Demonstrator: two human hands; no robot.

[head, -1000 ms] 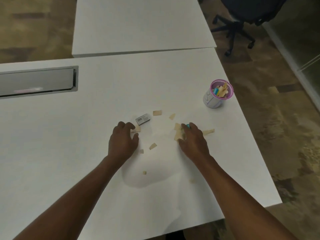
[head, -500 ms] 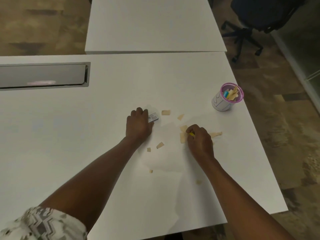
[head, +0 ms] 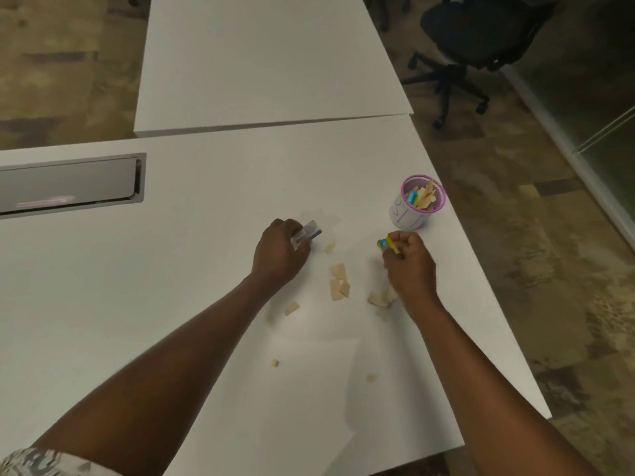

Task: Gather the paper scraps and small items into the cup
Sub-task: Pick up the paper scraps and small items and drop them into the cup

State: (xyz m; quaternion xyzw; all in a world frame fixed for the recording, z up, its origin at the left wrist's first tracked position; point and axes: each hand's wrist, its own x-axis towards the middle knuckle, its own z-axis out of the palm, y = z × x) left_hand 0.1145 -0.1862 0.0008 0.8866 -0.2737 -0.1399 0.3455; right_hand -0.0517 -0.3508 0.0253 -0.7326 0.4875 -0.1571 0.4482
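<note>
A white cup (head: 409, 214) with a pink rim stands near the table's right edge, holding paper scraps and a blue item. My left hand (head: 280, 254) is closed around a small grey-and-blue box (head: 307, 234), lifted slightly off the white table (head: 206, 252). My right hand (head: 409, 262) pinches a small yellow-and-blue item (head: 385, 243) just below-left of the cup. Several tan paper scraps lie between my hands, with a cluster (head: 339, 285) in the middle, more (head: 379, 298) by my right wrist, and one (head: 292, 308) lower left.
A grey cable hatch (head: 68, 183) is set into the table at the left. A second white table (head: 268, 63) abuts at the back. A dark office chair (head: 481, 39) stands at the back right. The table's right edge drops to a patterned floor.
My left hand has closed on the small box and lifted it. My right hand has risen toward the cup with the yellow-and-blue item, leaving the scraps behind.
</note>
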